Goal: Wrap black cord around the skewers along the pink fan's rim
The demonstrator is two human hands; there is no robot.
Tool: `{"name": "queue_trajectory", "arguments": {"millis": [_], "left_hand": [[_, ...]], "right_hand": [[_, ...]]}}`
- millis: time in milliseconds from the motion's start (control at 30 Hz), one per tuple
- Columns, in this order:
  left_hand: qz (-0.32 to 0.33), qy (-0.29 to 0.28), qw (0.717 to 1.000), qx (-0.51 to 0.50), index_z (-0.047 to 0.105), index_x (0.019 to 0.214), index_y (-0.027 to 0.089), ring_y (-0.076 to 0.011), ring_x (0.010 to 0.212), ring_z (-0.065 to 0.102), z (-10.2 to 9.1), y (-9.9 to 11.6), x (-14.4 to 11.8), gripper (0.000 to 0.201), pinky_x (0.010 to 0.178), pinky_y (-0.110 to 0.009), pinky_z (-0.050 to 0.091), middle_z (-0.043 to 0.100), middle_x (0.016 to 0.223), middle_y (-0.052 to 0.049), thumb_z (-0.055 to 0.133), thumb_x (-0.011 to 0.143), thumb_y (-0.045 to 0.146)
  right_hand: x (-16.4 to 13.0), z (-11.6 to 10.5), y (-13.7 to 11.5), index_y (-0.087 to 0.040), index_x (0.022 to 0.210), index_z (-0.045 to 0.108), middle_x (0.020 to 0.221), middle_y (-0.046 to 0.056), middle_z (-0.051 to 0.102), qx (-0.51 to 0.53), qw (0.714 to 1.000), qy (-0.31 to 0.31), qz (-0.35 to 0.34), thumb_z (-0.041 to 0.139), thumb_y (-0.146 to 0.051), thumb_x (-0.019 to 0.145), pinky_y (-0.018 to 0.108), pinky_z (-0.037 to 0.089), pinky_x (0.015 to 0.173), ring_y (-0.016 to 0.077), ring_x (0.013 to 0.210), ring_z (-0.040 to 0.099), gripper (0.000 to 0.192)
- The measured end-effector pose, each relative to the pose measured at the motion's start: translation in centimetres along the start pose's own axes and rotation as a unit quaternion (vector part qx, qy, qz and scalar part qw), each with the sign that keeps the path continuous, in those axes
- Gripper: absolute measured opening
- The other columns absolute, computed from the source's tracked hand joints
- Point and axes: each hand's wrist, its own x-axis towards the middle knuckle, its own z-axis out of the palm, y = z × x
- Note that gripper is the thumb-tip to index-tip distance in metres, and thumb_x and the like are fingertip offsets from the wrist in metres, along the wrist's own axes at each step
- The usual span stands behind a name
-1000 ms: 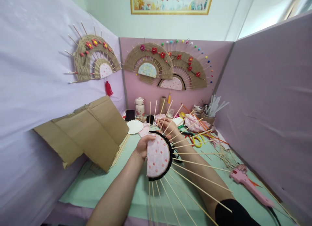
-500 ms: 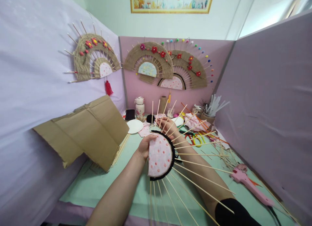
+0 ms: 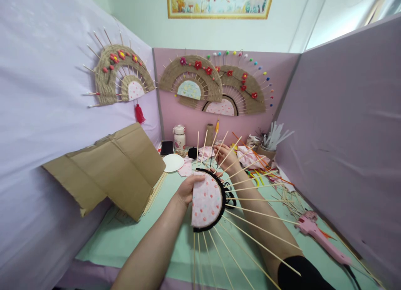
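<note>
Above the green mat point(image 3: 131, 235), left hand point(image 3: 187, 189) grips the fan frame's point(image 3: 206, 200) straight edge.

Left hand point(image 3: 185, 189) grip on pink half-disc fan point(image 3: 206, 200), right hand point(image 3: 226, 154) among skewers point(image 3: 250, 223)

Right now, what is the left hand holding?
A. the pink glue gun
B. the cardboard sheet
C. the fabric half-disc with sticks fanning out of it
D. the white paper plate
C: the left hand grips the straight edge of the pink fabric half-disc; the glue gun lies on the table.
</note>
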Motion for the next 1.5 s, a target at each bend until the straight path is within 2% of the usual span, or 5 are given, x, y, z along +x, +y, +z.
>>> {"name": "queue_trajectory", "arguments": {"millis": [400,967,1200,1333,1500], "left_hand": [[-0.027,-0.023,0.999,-0.033,0.064,0.093,0.005,-0.0215,0.073,0.067,-0.2,-0.1,0.2,0.025,0.073,-0.03,0.049,0.071,0.077,-0.012,0.05,0.072,0.01],[-0.032,-0.002,0.999,-0.018,0.065,0.088,0.005,-0.0218,0.07,0.067,-1.1,-0.5,0.4,0.022,0.076,-0.032,0.046,0.07,0.074,-0.013,0.051,0.072,0.012],[-0.051,-0.008,0.998,-0.028,0.063,0.097,0.004,-0.0229,0.076,0.067,-0.9,-0.5,0.4,0.029,0.078,-0.033,0.047,0.07,0.082,-0.014,0.051,0.072,0.013],[-0.034,-0.01,0.999,-0.036,0.063,0.098,0.007,-0.0233,0.082,0.066,-0.5,-0.5,0.2,0.03,0.082,-0.034,0.045,0.069,0.091,-0.014,0.049,0.072,0.011],[-0.043,-0.031,0.998,-0.044,0.065,0.09,0.005,-0.0224,0.078,0.066,0.3,-0.2,0.0,0.025,0.079,-0.031,0.046,0.07,0.086,-0.015,0.05,0.071,0.011]], "right_hand": [[-1.8,-0.9,-6.5,-0.02,0.075,0.057,0.061,-0.005,0.059,0.046,0.995,-0.089,-0.022,0.056,-0.005,0.072,0.008,0.03,0.032,0.0011,0.038,0.039,0.016],[-0.5,0.6,-6.0,-0.026,0.081,0.062,0.08,-0.005,0.064,-0.006,0.974,-0.191,-0.12,0.061,-0.011,0.072,0.01,0.028,0.032,0.0003,0.037,0.025,0.017],[0.4,0.6,-6.1,-0.022,0.078,0.061,0.08,-0.005,0.067,0.006,0.985,-0.15,-0.082,0.057,-0.004,0.074,0.006,0.035,0.032,-0.0015,0.036,0.036,0.019],[1.0,0.4,-4.5,-0.019,0.077,0.059,0.08,-0.001,0.069,0.017,0.996,-0.079,-0.023,0.06,0.0,0.071,0.009,0.052,0.048,0.0057,0.063,0.064,0.02],[1.7,0.5,-1.8,-0.017,0.078,0.057,0.079,0.003,0.07,0.028,0.999,-0.038,0.022,0.058,0.004,0.069,0.015,0.057,0.06,0.0128,0.077,0.068,0.024]]}}
